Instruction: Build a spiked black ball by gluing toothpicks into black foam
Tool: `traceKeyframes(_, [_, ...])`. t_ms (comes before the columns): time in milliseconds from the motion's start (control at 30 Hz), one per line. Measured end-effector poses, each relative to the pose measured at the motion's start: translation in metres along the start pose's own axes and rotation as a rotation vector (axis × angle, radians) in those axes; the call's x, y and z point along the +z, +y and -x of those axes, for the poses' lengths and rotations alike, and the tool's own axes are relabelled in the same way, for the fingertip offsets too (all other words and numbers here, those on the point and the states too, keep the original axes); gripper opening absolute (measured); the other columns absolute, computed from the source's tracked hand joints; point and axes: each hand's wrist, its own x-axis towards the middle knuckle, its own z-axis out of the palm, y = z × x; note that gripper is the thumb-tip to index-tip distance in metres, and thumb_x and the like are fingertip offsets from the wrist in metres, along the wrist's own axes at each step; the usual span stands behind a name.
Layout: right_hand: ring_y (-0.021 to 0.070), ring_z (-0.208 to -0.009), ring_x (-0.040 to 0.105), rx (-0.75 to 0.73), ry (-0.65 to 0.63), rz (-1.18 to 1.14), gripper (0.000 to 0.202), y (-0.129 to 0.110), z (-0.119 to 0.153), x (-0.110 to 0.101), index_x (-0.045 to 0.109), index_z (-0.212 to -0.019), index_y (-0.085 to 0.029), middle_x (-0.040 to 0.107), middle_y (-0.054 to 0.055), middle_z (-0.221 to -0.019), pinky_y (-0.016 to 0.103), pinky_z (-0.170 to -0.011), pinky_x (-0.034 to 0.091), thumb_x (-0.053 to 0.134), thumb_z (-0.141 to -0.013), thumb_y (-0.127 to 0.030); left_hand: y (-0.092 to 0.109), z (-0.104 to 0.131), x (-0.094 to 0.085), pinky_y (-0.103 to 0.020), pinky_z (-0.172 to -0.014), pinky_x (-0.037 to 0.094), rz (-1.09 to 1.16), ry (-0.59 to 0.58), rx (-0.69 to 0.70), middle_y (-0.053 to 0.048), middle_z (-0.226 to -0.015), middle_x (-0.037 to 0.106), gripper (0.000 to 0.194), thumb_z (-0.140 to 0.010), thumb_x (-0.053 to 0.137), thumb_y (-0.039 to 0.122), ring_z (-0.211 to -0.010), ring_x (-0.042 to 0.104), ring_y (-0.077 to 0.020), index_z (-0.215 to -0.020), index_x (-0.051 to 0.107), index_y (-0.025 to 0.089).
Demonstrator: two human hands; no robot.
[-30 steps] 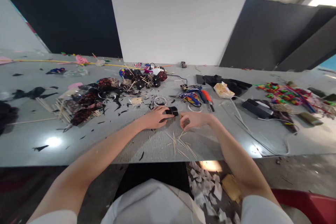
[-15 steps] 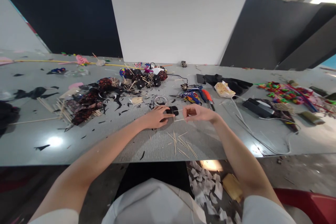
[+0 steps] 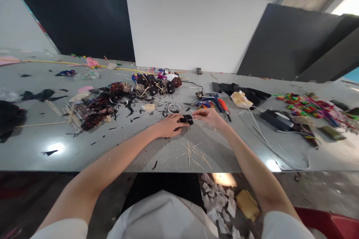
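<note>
My left hand [image 3: 170, 125] rests on the table with its fingers and thumb around the left side of a small black piece [image 3: 188, 119], holding it down. What the black piece is made of is too small to tell. At its right side my right hand [image 3: 207, 117] pinches a thin wooden stick [image 3: 194, 118], whose left end lies over or against the black piece. Another short stick end shows just below the piece. Several loose wooden sticks [image 3: 196, 154] lie scattered nearer me, below both hands.
Behind the hands lie a white ring [image 3: 174, 108], a blue glue gun [image 3: 211, 99] and an orange-handled cutter [image 3: 224, 107]. Dark patterned fabric and stick bundles [image 3: 97, 114] are heaped at left. A power bank-like black box [image 3: 276, 120] with a white cable sits at right.
My right hand has moved in closer to the black piece, bringing its stick against it. My left hand keeps its hold. The camera view has shifted slightly.
</note>
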Motion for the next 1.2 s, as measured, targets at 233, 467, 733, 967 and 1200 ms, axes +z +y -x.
traceKeyframes(233, [0.0157, -0.063, 0.058, -0.048, 0.112, 0.115, 0.043, -0.023, -0.032, 0.010, 0.083, -0.086, -0.019, 0.078, 0.006, -0.078, 0.030, -0.062, 0.047, 0.072, -0.089, -0.061, -0.002, 0.000, 0.006, -0.057, -0.123, 0.036, -0.032, 0.031, 0.002, -0.008, -0.157, 0.046, 0.049, -0.107, 0.041, 0.039, -0.152, 0.035, -0.0360, -0.154, 0.053, 0.041])
traceKeyframes(467, [0.0221, -0.091, 0.067, -0.212, 0.291, 0.309, 0.033, -0.009, -0.043, 0.034, 0.084, -0.091, -0.022, 0.074, 0.009, -0.100, 0.034, -0.081, 0.053, 0.072, -0.092, -0.052, 0.002, 0.001, 0.003, -0.055, -0.124, 0.035, -0.057, 0.045, 0.007, -0.008, -0.157, 0.047, 0.048, -0.107, 0.043, 0.038, -0.151, 0.036, -0.0345, -0.154, 0.055, 0.039])
traceKeyframes(733, [0.0228, -0.086, 0.072, -0.166, 0.370, 0.240, 0.026, 0.021, -0.039, 0.049, 0.083, -0.099, -0.022, 0.081, 0.007, -0.095, 0.034, -0.082, 0.055, 0.069, -0.093, -0.044, 0.006, 0.001, -0.001, -0.054, -0.123, 0.037, -0.064, 0.076, 0.024, -0.008, -0.155, 0.050, 0.047, -0.106, 0.045, 0.032, -0.148, 0.041, -0.0323, -0.149, 0.060, 0.036])
traceKeyframes(967, [0.0210, -0.083, 0.071, -0.172, 0.452, 0.244, 0.024, 0.017, -0.041, 0.059, 0.080, -0.094, -0.021, 0.080, 0.006, -0.092, 0.032, -0.080, 0.053, 0.068, -0.093, -0.042, 0.008, 0.002, -0.005, -0.056, -0.124, 0.037, -0.050, 0.045, 0.019, -0.008, -0.157, 0.047, 0.047, -0.106, 0.043, 0.033, -0.151, 0.038, -0.0335, -0.151, 0.058, 0.037])
traceKeyframes(1200, [0.0212, -0.080, 0.070, -0.152, 0.471, 0.260, 0.024, 0.019, -0.045, 0.057, 0.080, -0.091, -0.021, 0.080, 0.005, -0.088, 0.031, -0.076, 0.052, 0.069, -0.092, -0.042, 0.004, 0.001, -0.003, -0.057, -0.125, 0.034, -0.048, 0.042, 0.025, -0.008, -0.156, 0.047, 0.048, -0.106, 0.042, 0.033, -0.152, 0.036, -0.0334, -0.152, 0.057, 0.037])
